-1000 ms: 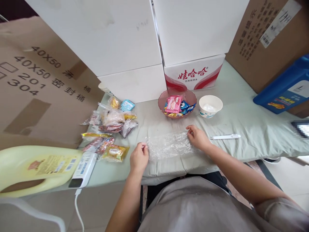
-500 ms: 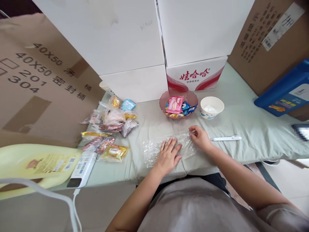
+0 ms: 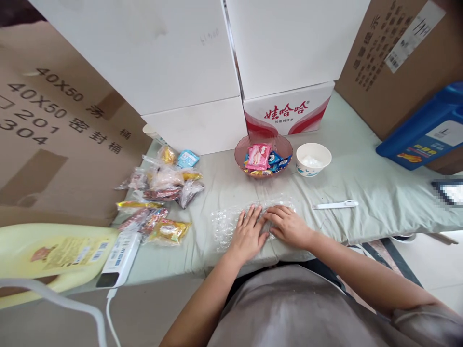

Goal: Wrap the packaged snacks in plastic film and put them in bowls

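Note:
A clear, crinkled plastic sheet or bag [image 3: 221, 226] lies flat near the front edge of the cloth-covered table. My left hand [image 3: 248, 234] rests on it palm down, fingers stretched out. Beside it, almost touching its fingertips, my right hand [image 3: 287, 225] presses on the plastic with its fingers extended and slightly bent. Right of my hands lies a slim white tool, perhaps a cutter [image 3: 336, 205]. Behind them stand a pink glass bowl [image 3: 240, 166] of wrapped snacks and a paper cup [image 3: 314, 166] with something white inside.
Several packaged snacks [image 3: 166, 180] are heaped at left. A white power bank-like device [image 3: 121, 255] with a cable lies by a pale yellow jug [image 3: 21, 241]. White boxes [image 3: 191, 125] wall the back; a blue bottle [image 3: 423, 130] leans at right, near a brown carton [image 3: 383, 96].
My right hand has moved left from the plastic's right end, going from a pinch to lying flat beside my left hand. My left hand stays on the plastic. The view has shifted slightly.

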A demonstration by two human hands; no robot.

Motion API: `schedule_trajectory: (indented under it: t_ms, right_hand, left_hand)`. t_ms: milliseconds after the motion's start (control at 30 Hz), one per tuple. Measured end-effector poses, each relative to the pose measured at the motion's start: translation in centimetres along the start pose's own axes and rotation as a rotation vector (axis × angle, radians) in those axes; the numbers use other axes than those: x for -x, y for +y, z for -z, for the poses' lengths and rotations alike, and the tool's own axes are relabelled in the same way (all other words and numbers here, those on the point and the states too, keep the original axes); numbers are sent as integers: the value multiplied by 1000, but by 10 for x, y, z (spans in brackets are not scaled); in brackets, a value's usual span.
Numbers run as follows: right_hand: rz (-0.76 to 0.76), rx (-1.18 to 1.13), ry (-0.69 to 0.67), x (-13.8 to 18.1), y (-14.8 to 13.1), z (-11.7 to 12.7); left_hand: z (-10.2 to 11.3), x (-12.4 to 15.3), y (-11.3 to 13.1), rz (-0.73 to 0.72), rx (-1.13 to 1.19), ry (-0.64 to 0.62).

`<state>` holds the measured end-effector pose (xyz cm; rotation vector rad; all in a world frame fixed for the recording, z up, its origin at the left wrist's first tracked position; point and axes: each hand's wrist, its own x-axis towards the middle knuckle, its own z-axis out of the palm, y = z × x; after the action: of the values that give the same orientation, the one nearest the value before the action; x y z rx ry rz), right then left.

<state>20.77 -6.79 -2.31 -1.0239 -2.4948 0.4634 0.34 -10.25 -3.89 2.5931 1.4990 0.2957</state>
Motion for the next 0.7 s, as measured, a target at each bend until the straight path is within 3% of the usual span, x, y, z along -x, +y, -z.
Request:
schedule_trajectory:
  t_ms: [167, 267, 400, 467, 700]
  right_hand:
    - [-219, 233, 128, 22, 24, 3]
    - [-138, 199, 193, 40, 32, 20]
    - [89, 82, 52, 62, 31, 33]
    - [89, 78, 35, 69, 32, 32]
    - [17, 127, 157, 69, 37, 33]
  left_hand:
    - [16, 12, -6, -2, 16, 176]
    - [34, 27, -13, 37, 67, 273]
    - [46, 50, -32, 8, 107, 143]
    - [43, 59, -44, -10, 115, 122]
    - [31, 65, -64, -3, 163, 266]
